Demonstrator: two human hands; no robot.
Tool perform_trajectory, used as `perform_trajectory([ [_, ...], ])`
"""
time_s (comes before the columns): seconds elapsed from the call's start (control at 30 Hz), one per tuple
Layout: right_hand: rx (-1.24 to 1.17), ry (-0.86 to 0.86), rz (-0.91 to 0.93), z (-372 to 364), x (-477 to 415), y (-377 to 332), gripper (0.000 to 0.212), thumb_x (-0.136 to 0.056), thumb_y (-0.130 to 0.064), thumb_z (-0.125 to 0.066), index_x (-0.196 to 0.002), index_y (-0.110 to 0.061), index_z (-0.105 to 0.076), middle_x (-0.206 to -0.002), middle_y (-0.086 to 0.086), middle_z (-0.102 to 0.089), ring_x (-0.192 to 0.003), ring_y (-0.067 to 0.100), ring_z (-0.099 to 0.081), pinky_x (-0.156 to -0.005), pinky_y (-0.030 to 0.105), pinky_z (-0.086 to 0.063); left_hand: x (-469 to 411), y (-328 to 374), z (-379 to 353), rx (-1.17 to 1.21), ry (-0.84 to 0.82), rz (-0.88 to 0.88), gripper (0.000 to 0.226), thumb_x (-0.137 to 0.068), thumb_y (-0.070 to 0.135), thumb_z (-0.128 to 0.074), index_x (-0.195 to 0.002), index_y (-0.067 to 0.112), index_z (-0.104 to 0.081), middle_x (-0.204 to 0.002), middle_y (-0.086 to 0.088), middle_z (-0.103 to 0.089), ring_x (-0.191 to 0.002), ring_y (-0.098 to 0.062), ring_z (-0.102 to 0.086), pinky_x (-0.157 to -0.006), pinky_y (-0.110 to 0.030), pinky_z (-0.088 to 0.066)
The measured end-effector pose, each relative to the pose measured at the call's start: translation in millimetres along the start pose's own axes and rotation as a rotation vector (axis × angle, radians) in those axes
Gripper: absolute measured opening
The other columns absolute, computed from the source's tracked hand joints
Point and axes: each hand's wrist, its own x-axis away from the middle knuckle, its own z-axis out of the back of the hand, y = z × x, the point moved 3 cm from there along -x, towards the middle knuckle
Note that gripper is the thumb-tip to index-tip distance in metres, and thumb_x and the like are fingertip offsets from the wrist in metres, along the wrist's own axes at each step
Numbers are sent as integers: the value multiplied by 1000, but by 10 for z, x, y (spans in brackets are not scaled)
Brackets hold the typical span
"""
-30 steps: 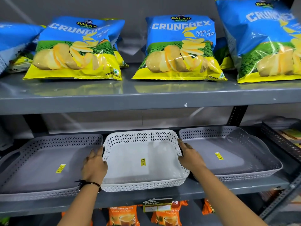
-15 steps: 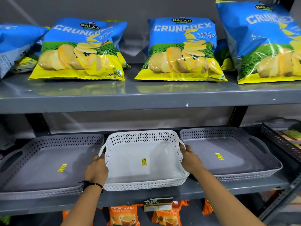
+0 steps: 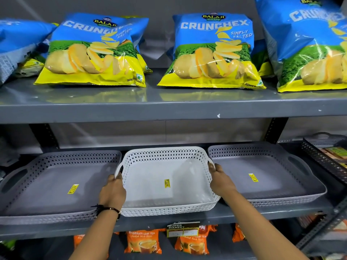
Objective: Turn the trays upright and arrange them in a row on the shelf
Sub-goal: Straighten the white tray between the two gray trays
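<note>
Three perforated plastic trays stand upright, side by side, on the grey middle shelf (image 3: 187, 221). The white tray (image 3: 150, 186) is in the middle, between a grey tray (image 3: 41, 196) on the left and a grey tray (image 3: 272, 184) on the right. Each has a small yellow sticker on its floor. My left hand (image 3: 112, 194) grips the white tray's left handle. My right hand (image 3: 220, 180) grips its right handle. The white tray's far end is tilted slightly up.
Large blue-and-yellow crisp bags (image 3: 212, 51) lie on the upper shelf (image 3: 169, 107) just above. Orange tea packets (image 3: 142, 241) sit on the shelf below. A dark mesh rack (image 3: 324, 158) with another tray stands at the right.
Both hands have closed around the white tray's side handles and drawn back slightly towards me. The white tray's far end has lifted a little.
</note>
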Motion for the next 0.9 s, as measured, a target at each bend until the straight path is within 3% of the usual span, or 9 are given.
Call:
perform_trajectory([
  [0.9,-9,11,2,-30,150,71,74,-85,6,-32,-151,-19,-10,-159,3,-4,-124,38,-47,-98,40,-45,122,-17,33,7,26,-23,56,-87,-4,-38,-139,16,-39,-129,-15,-49,-94,-39,-66,-75,-41,-52],
])
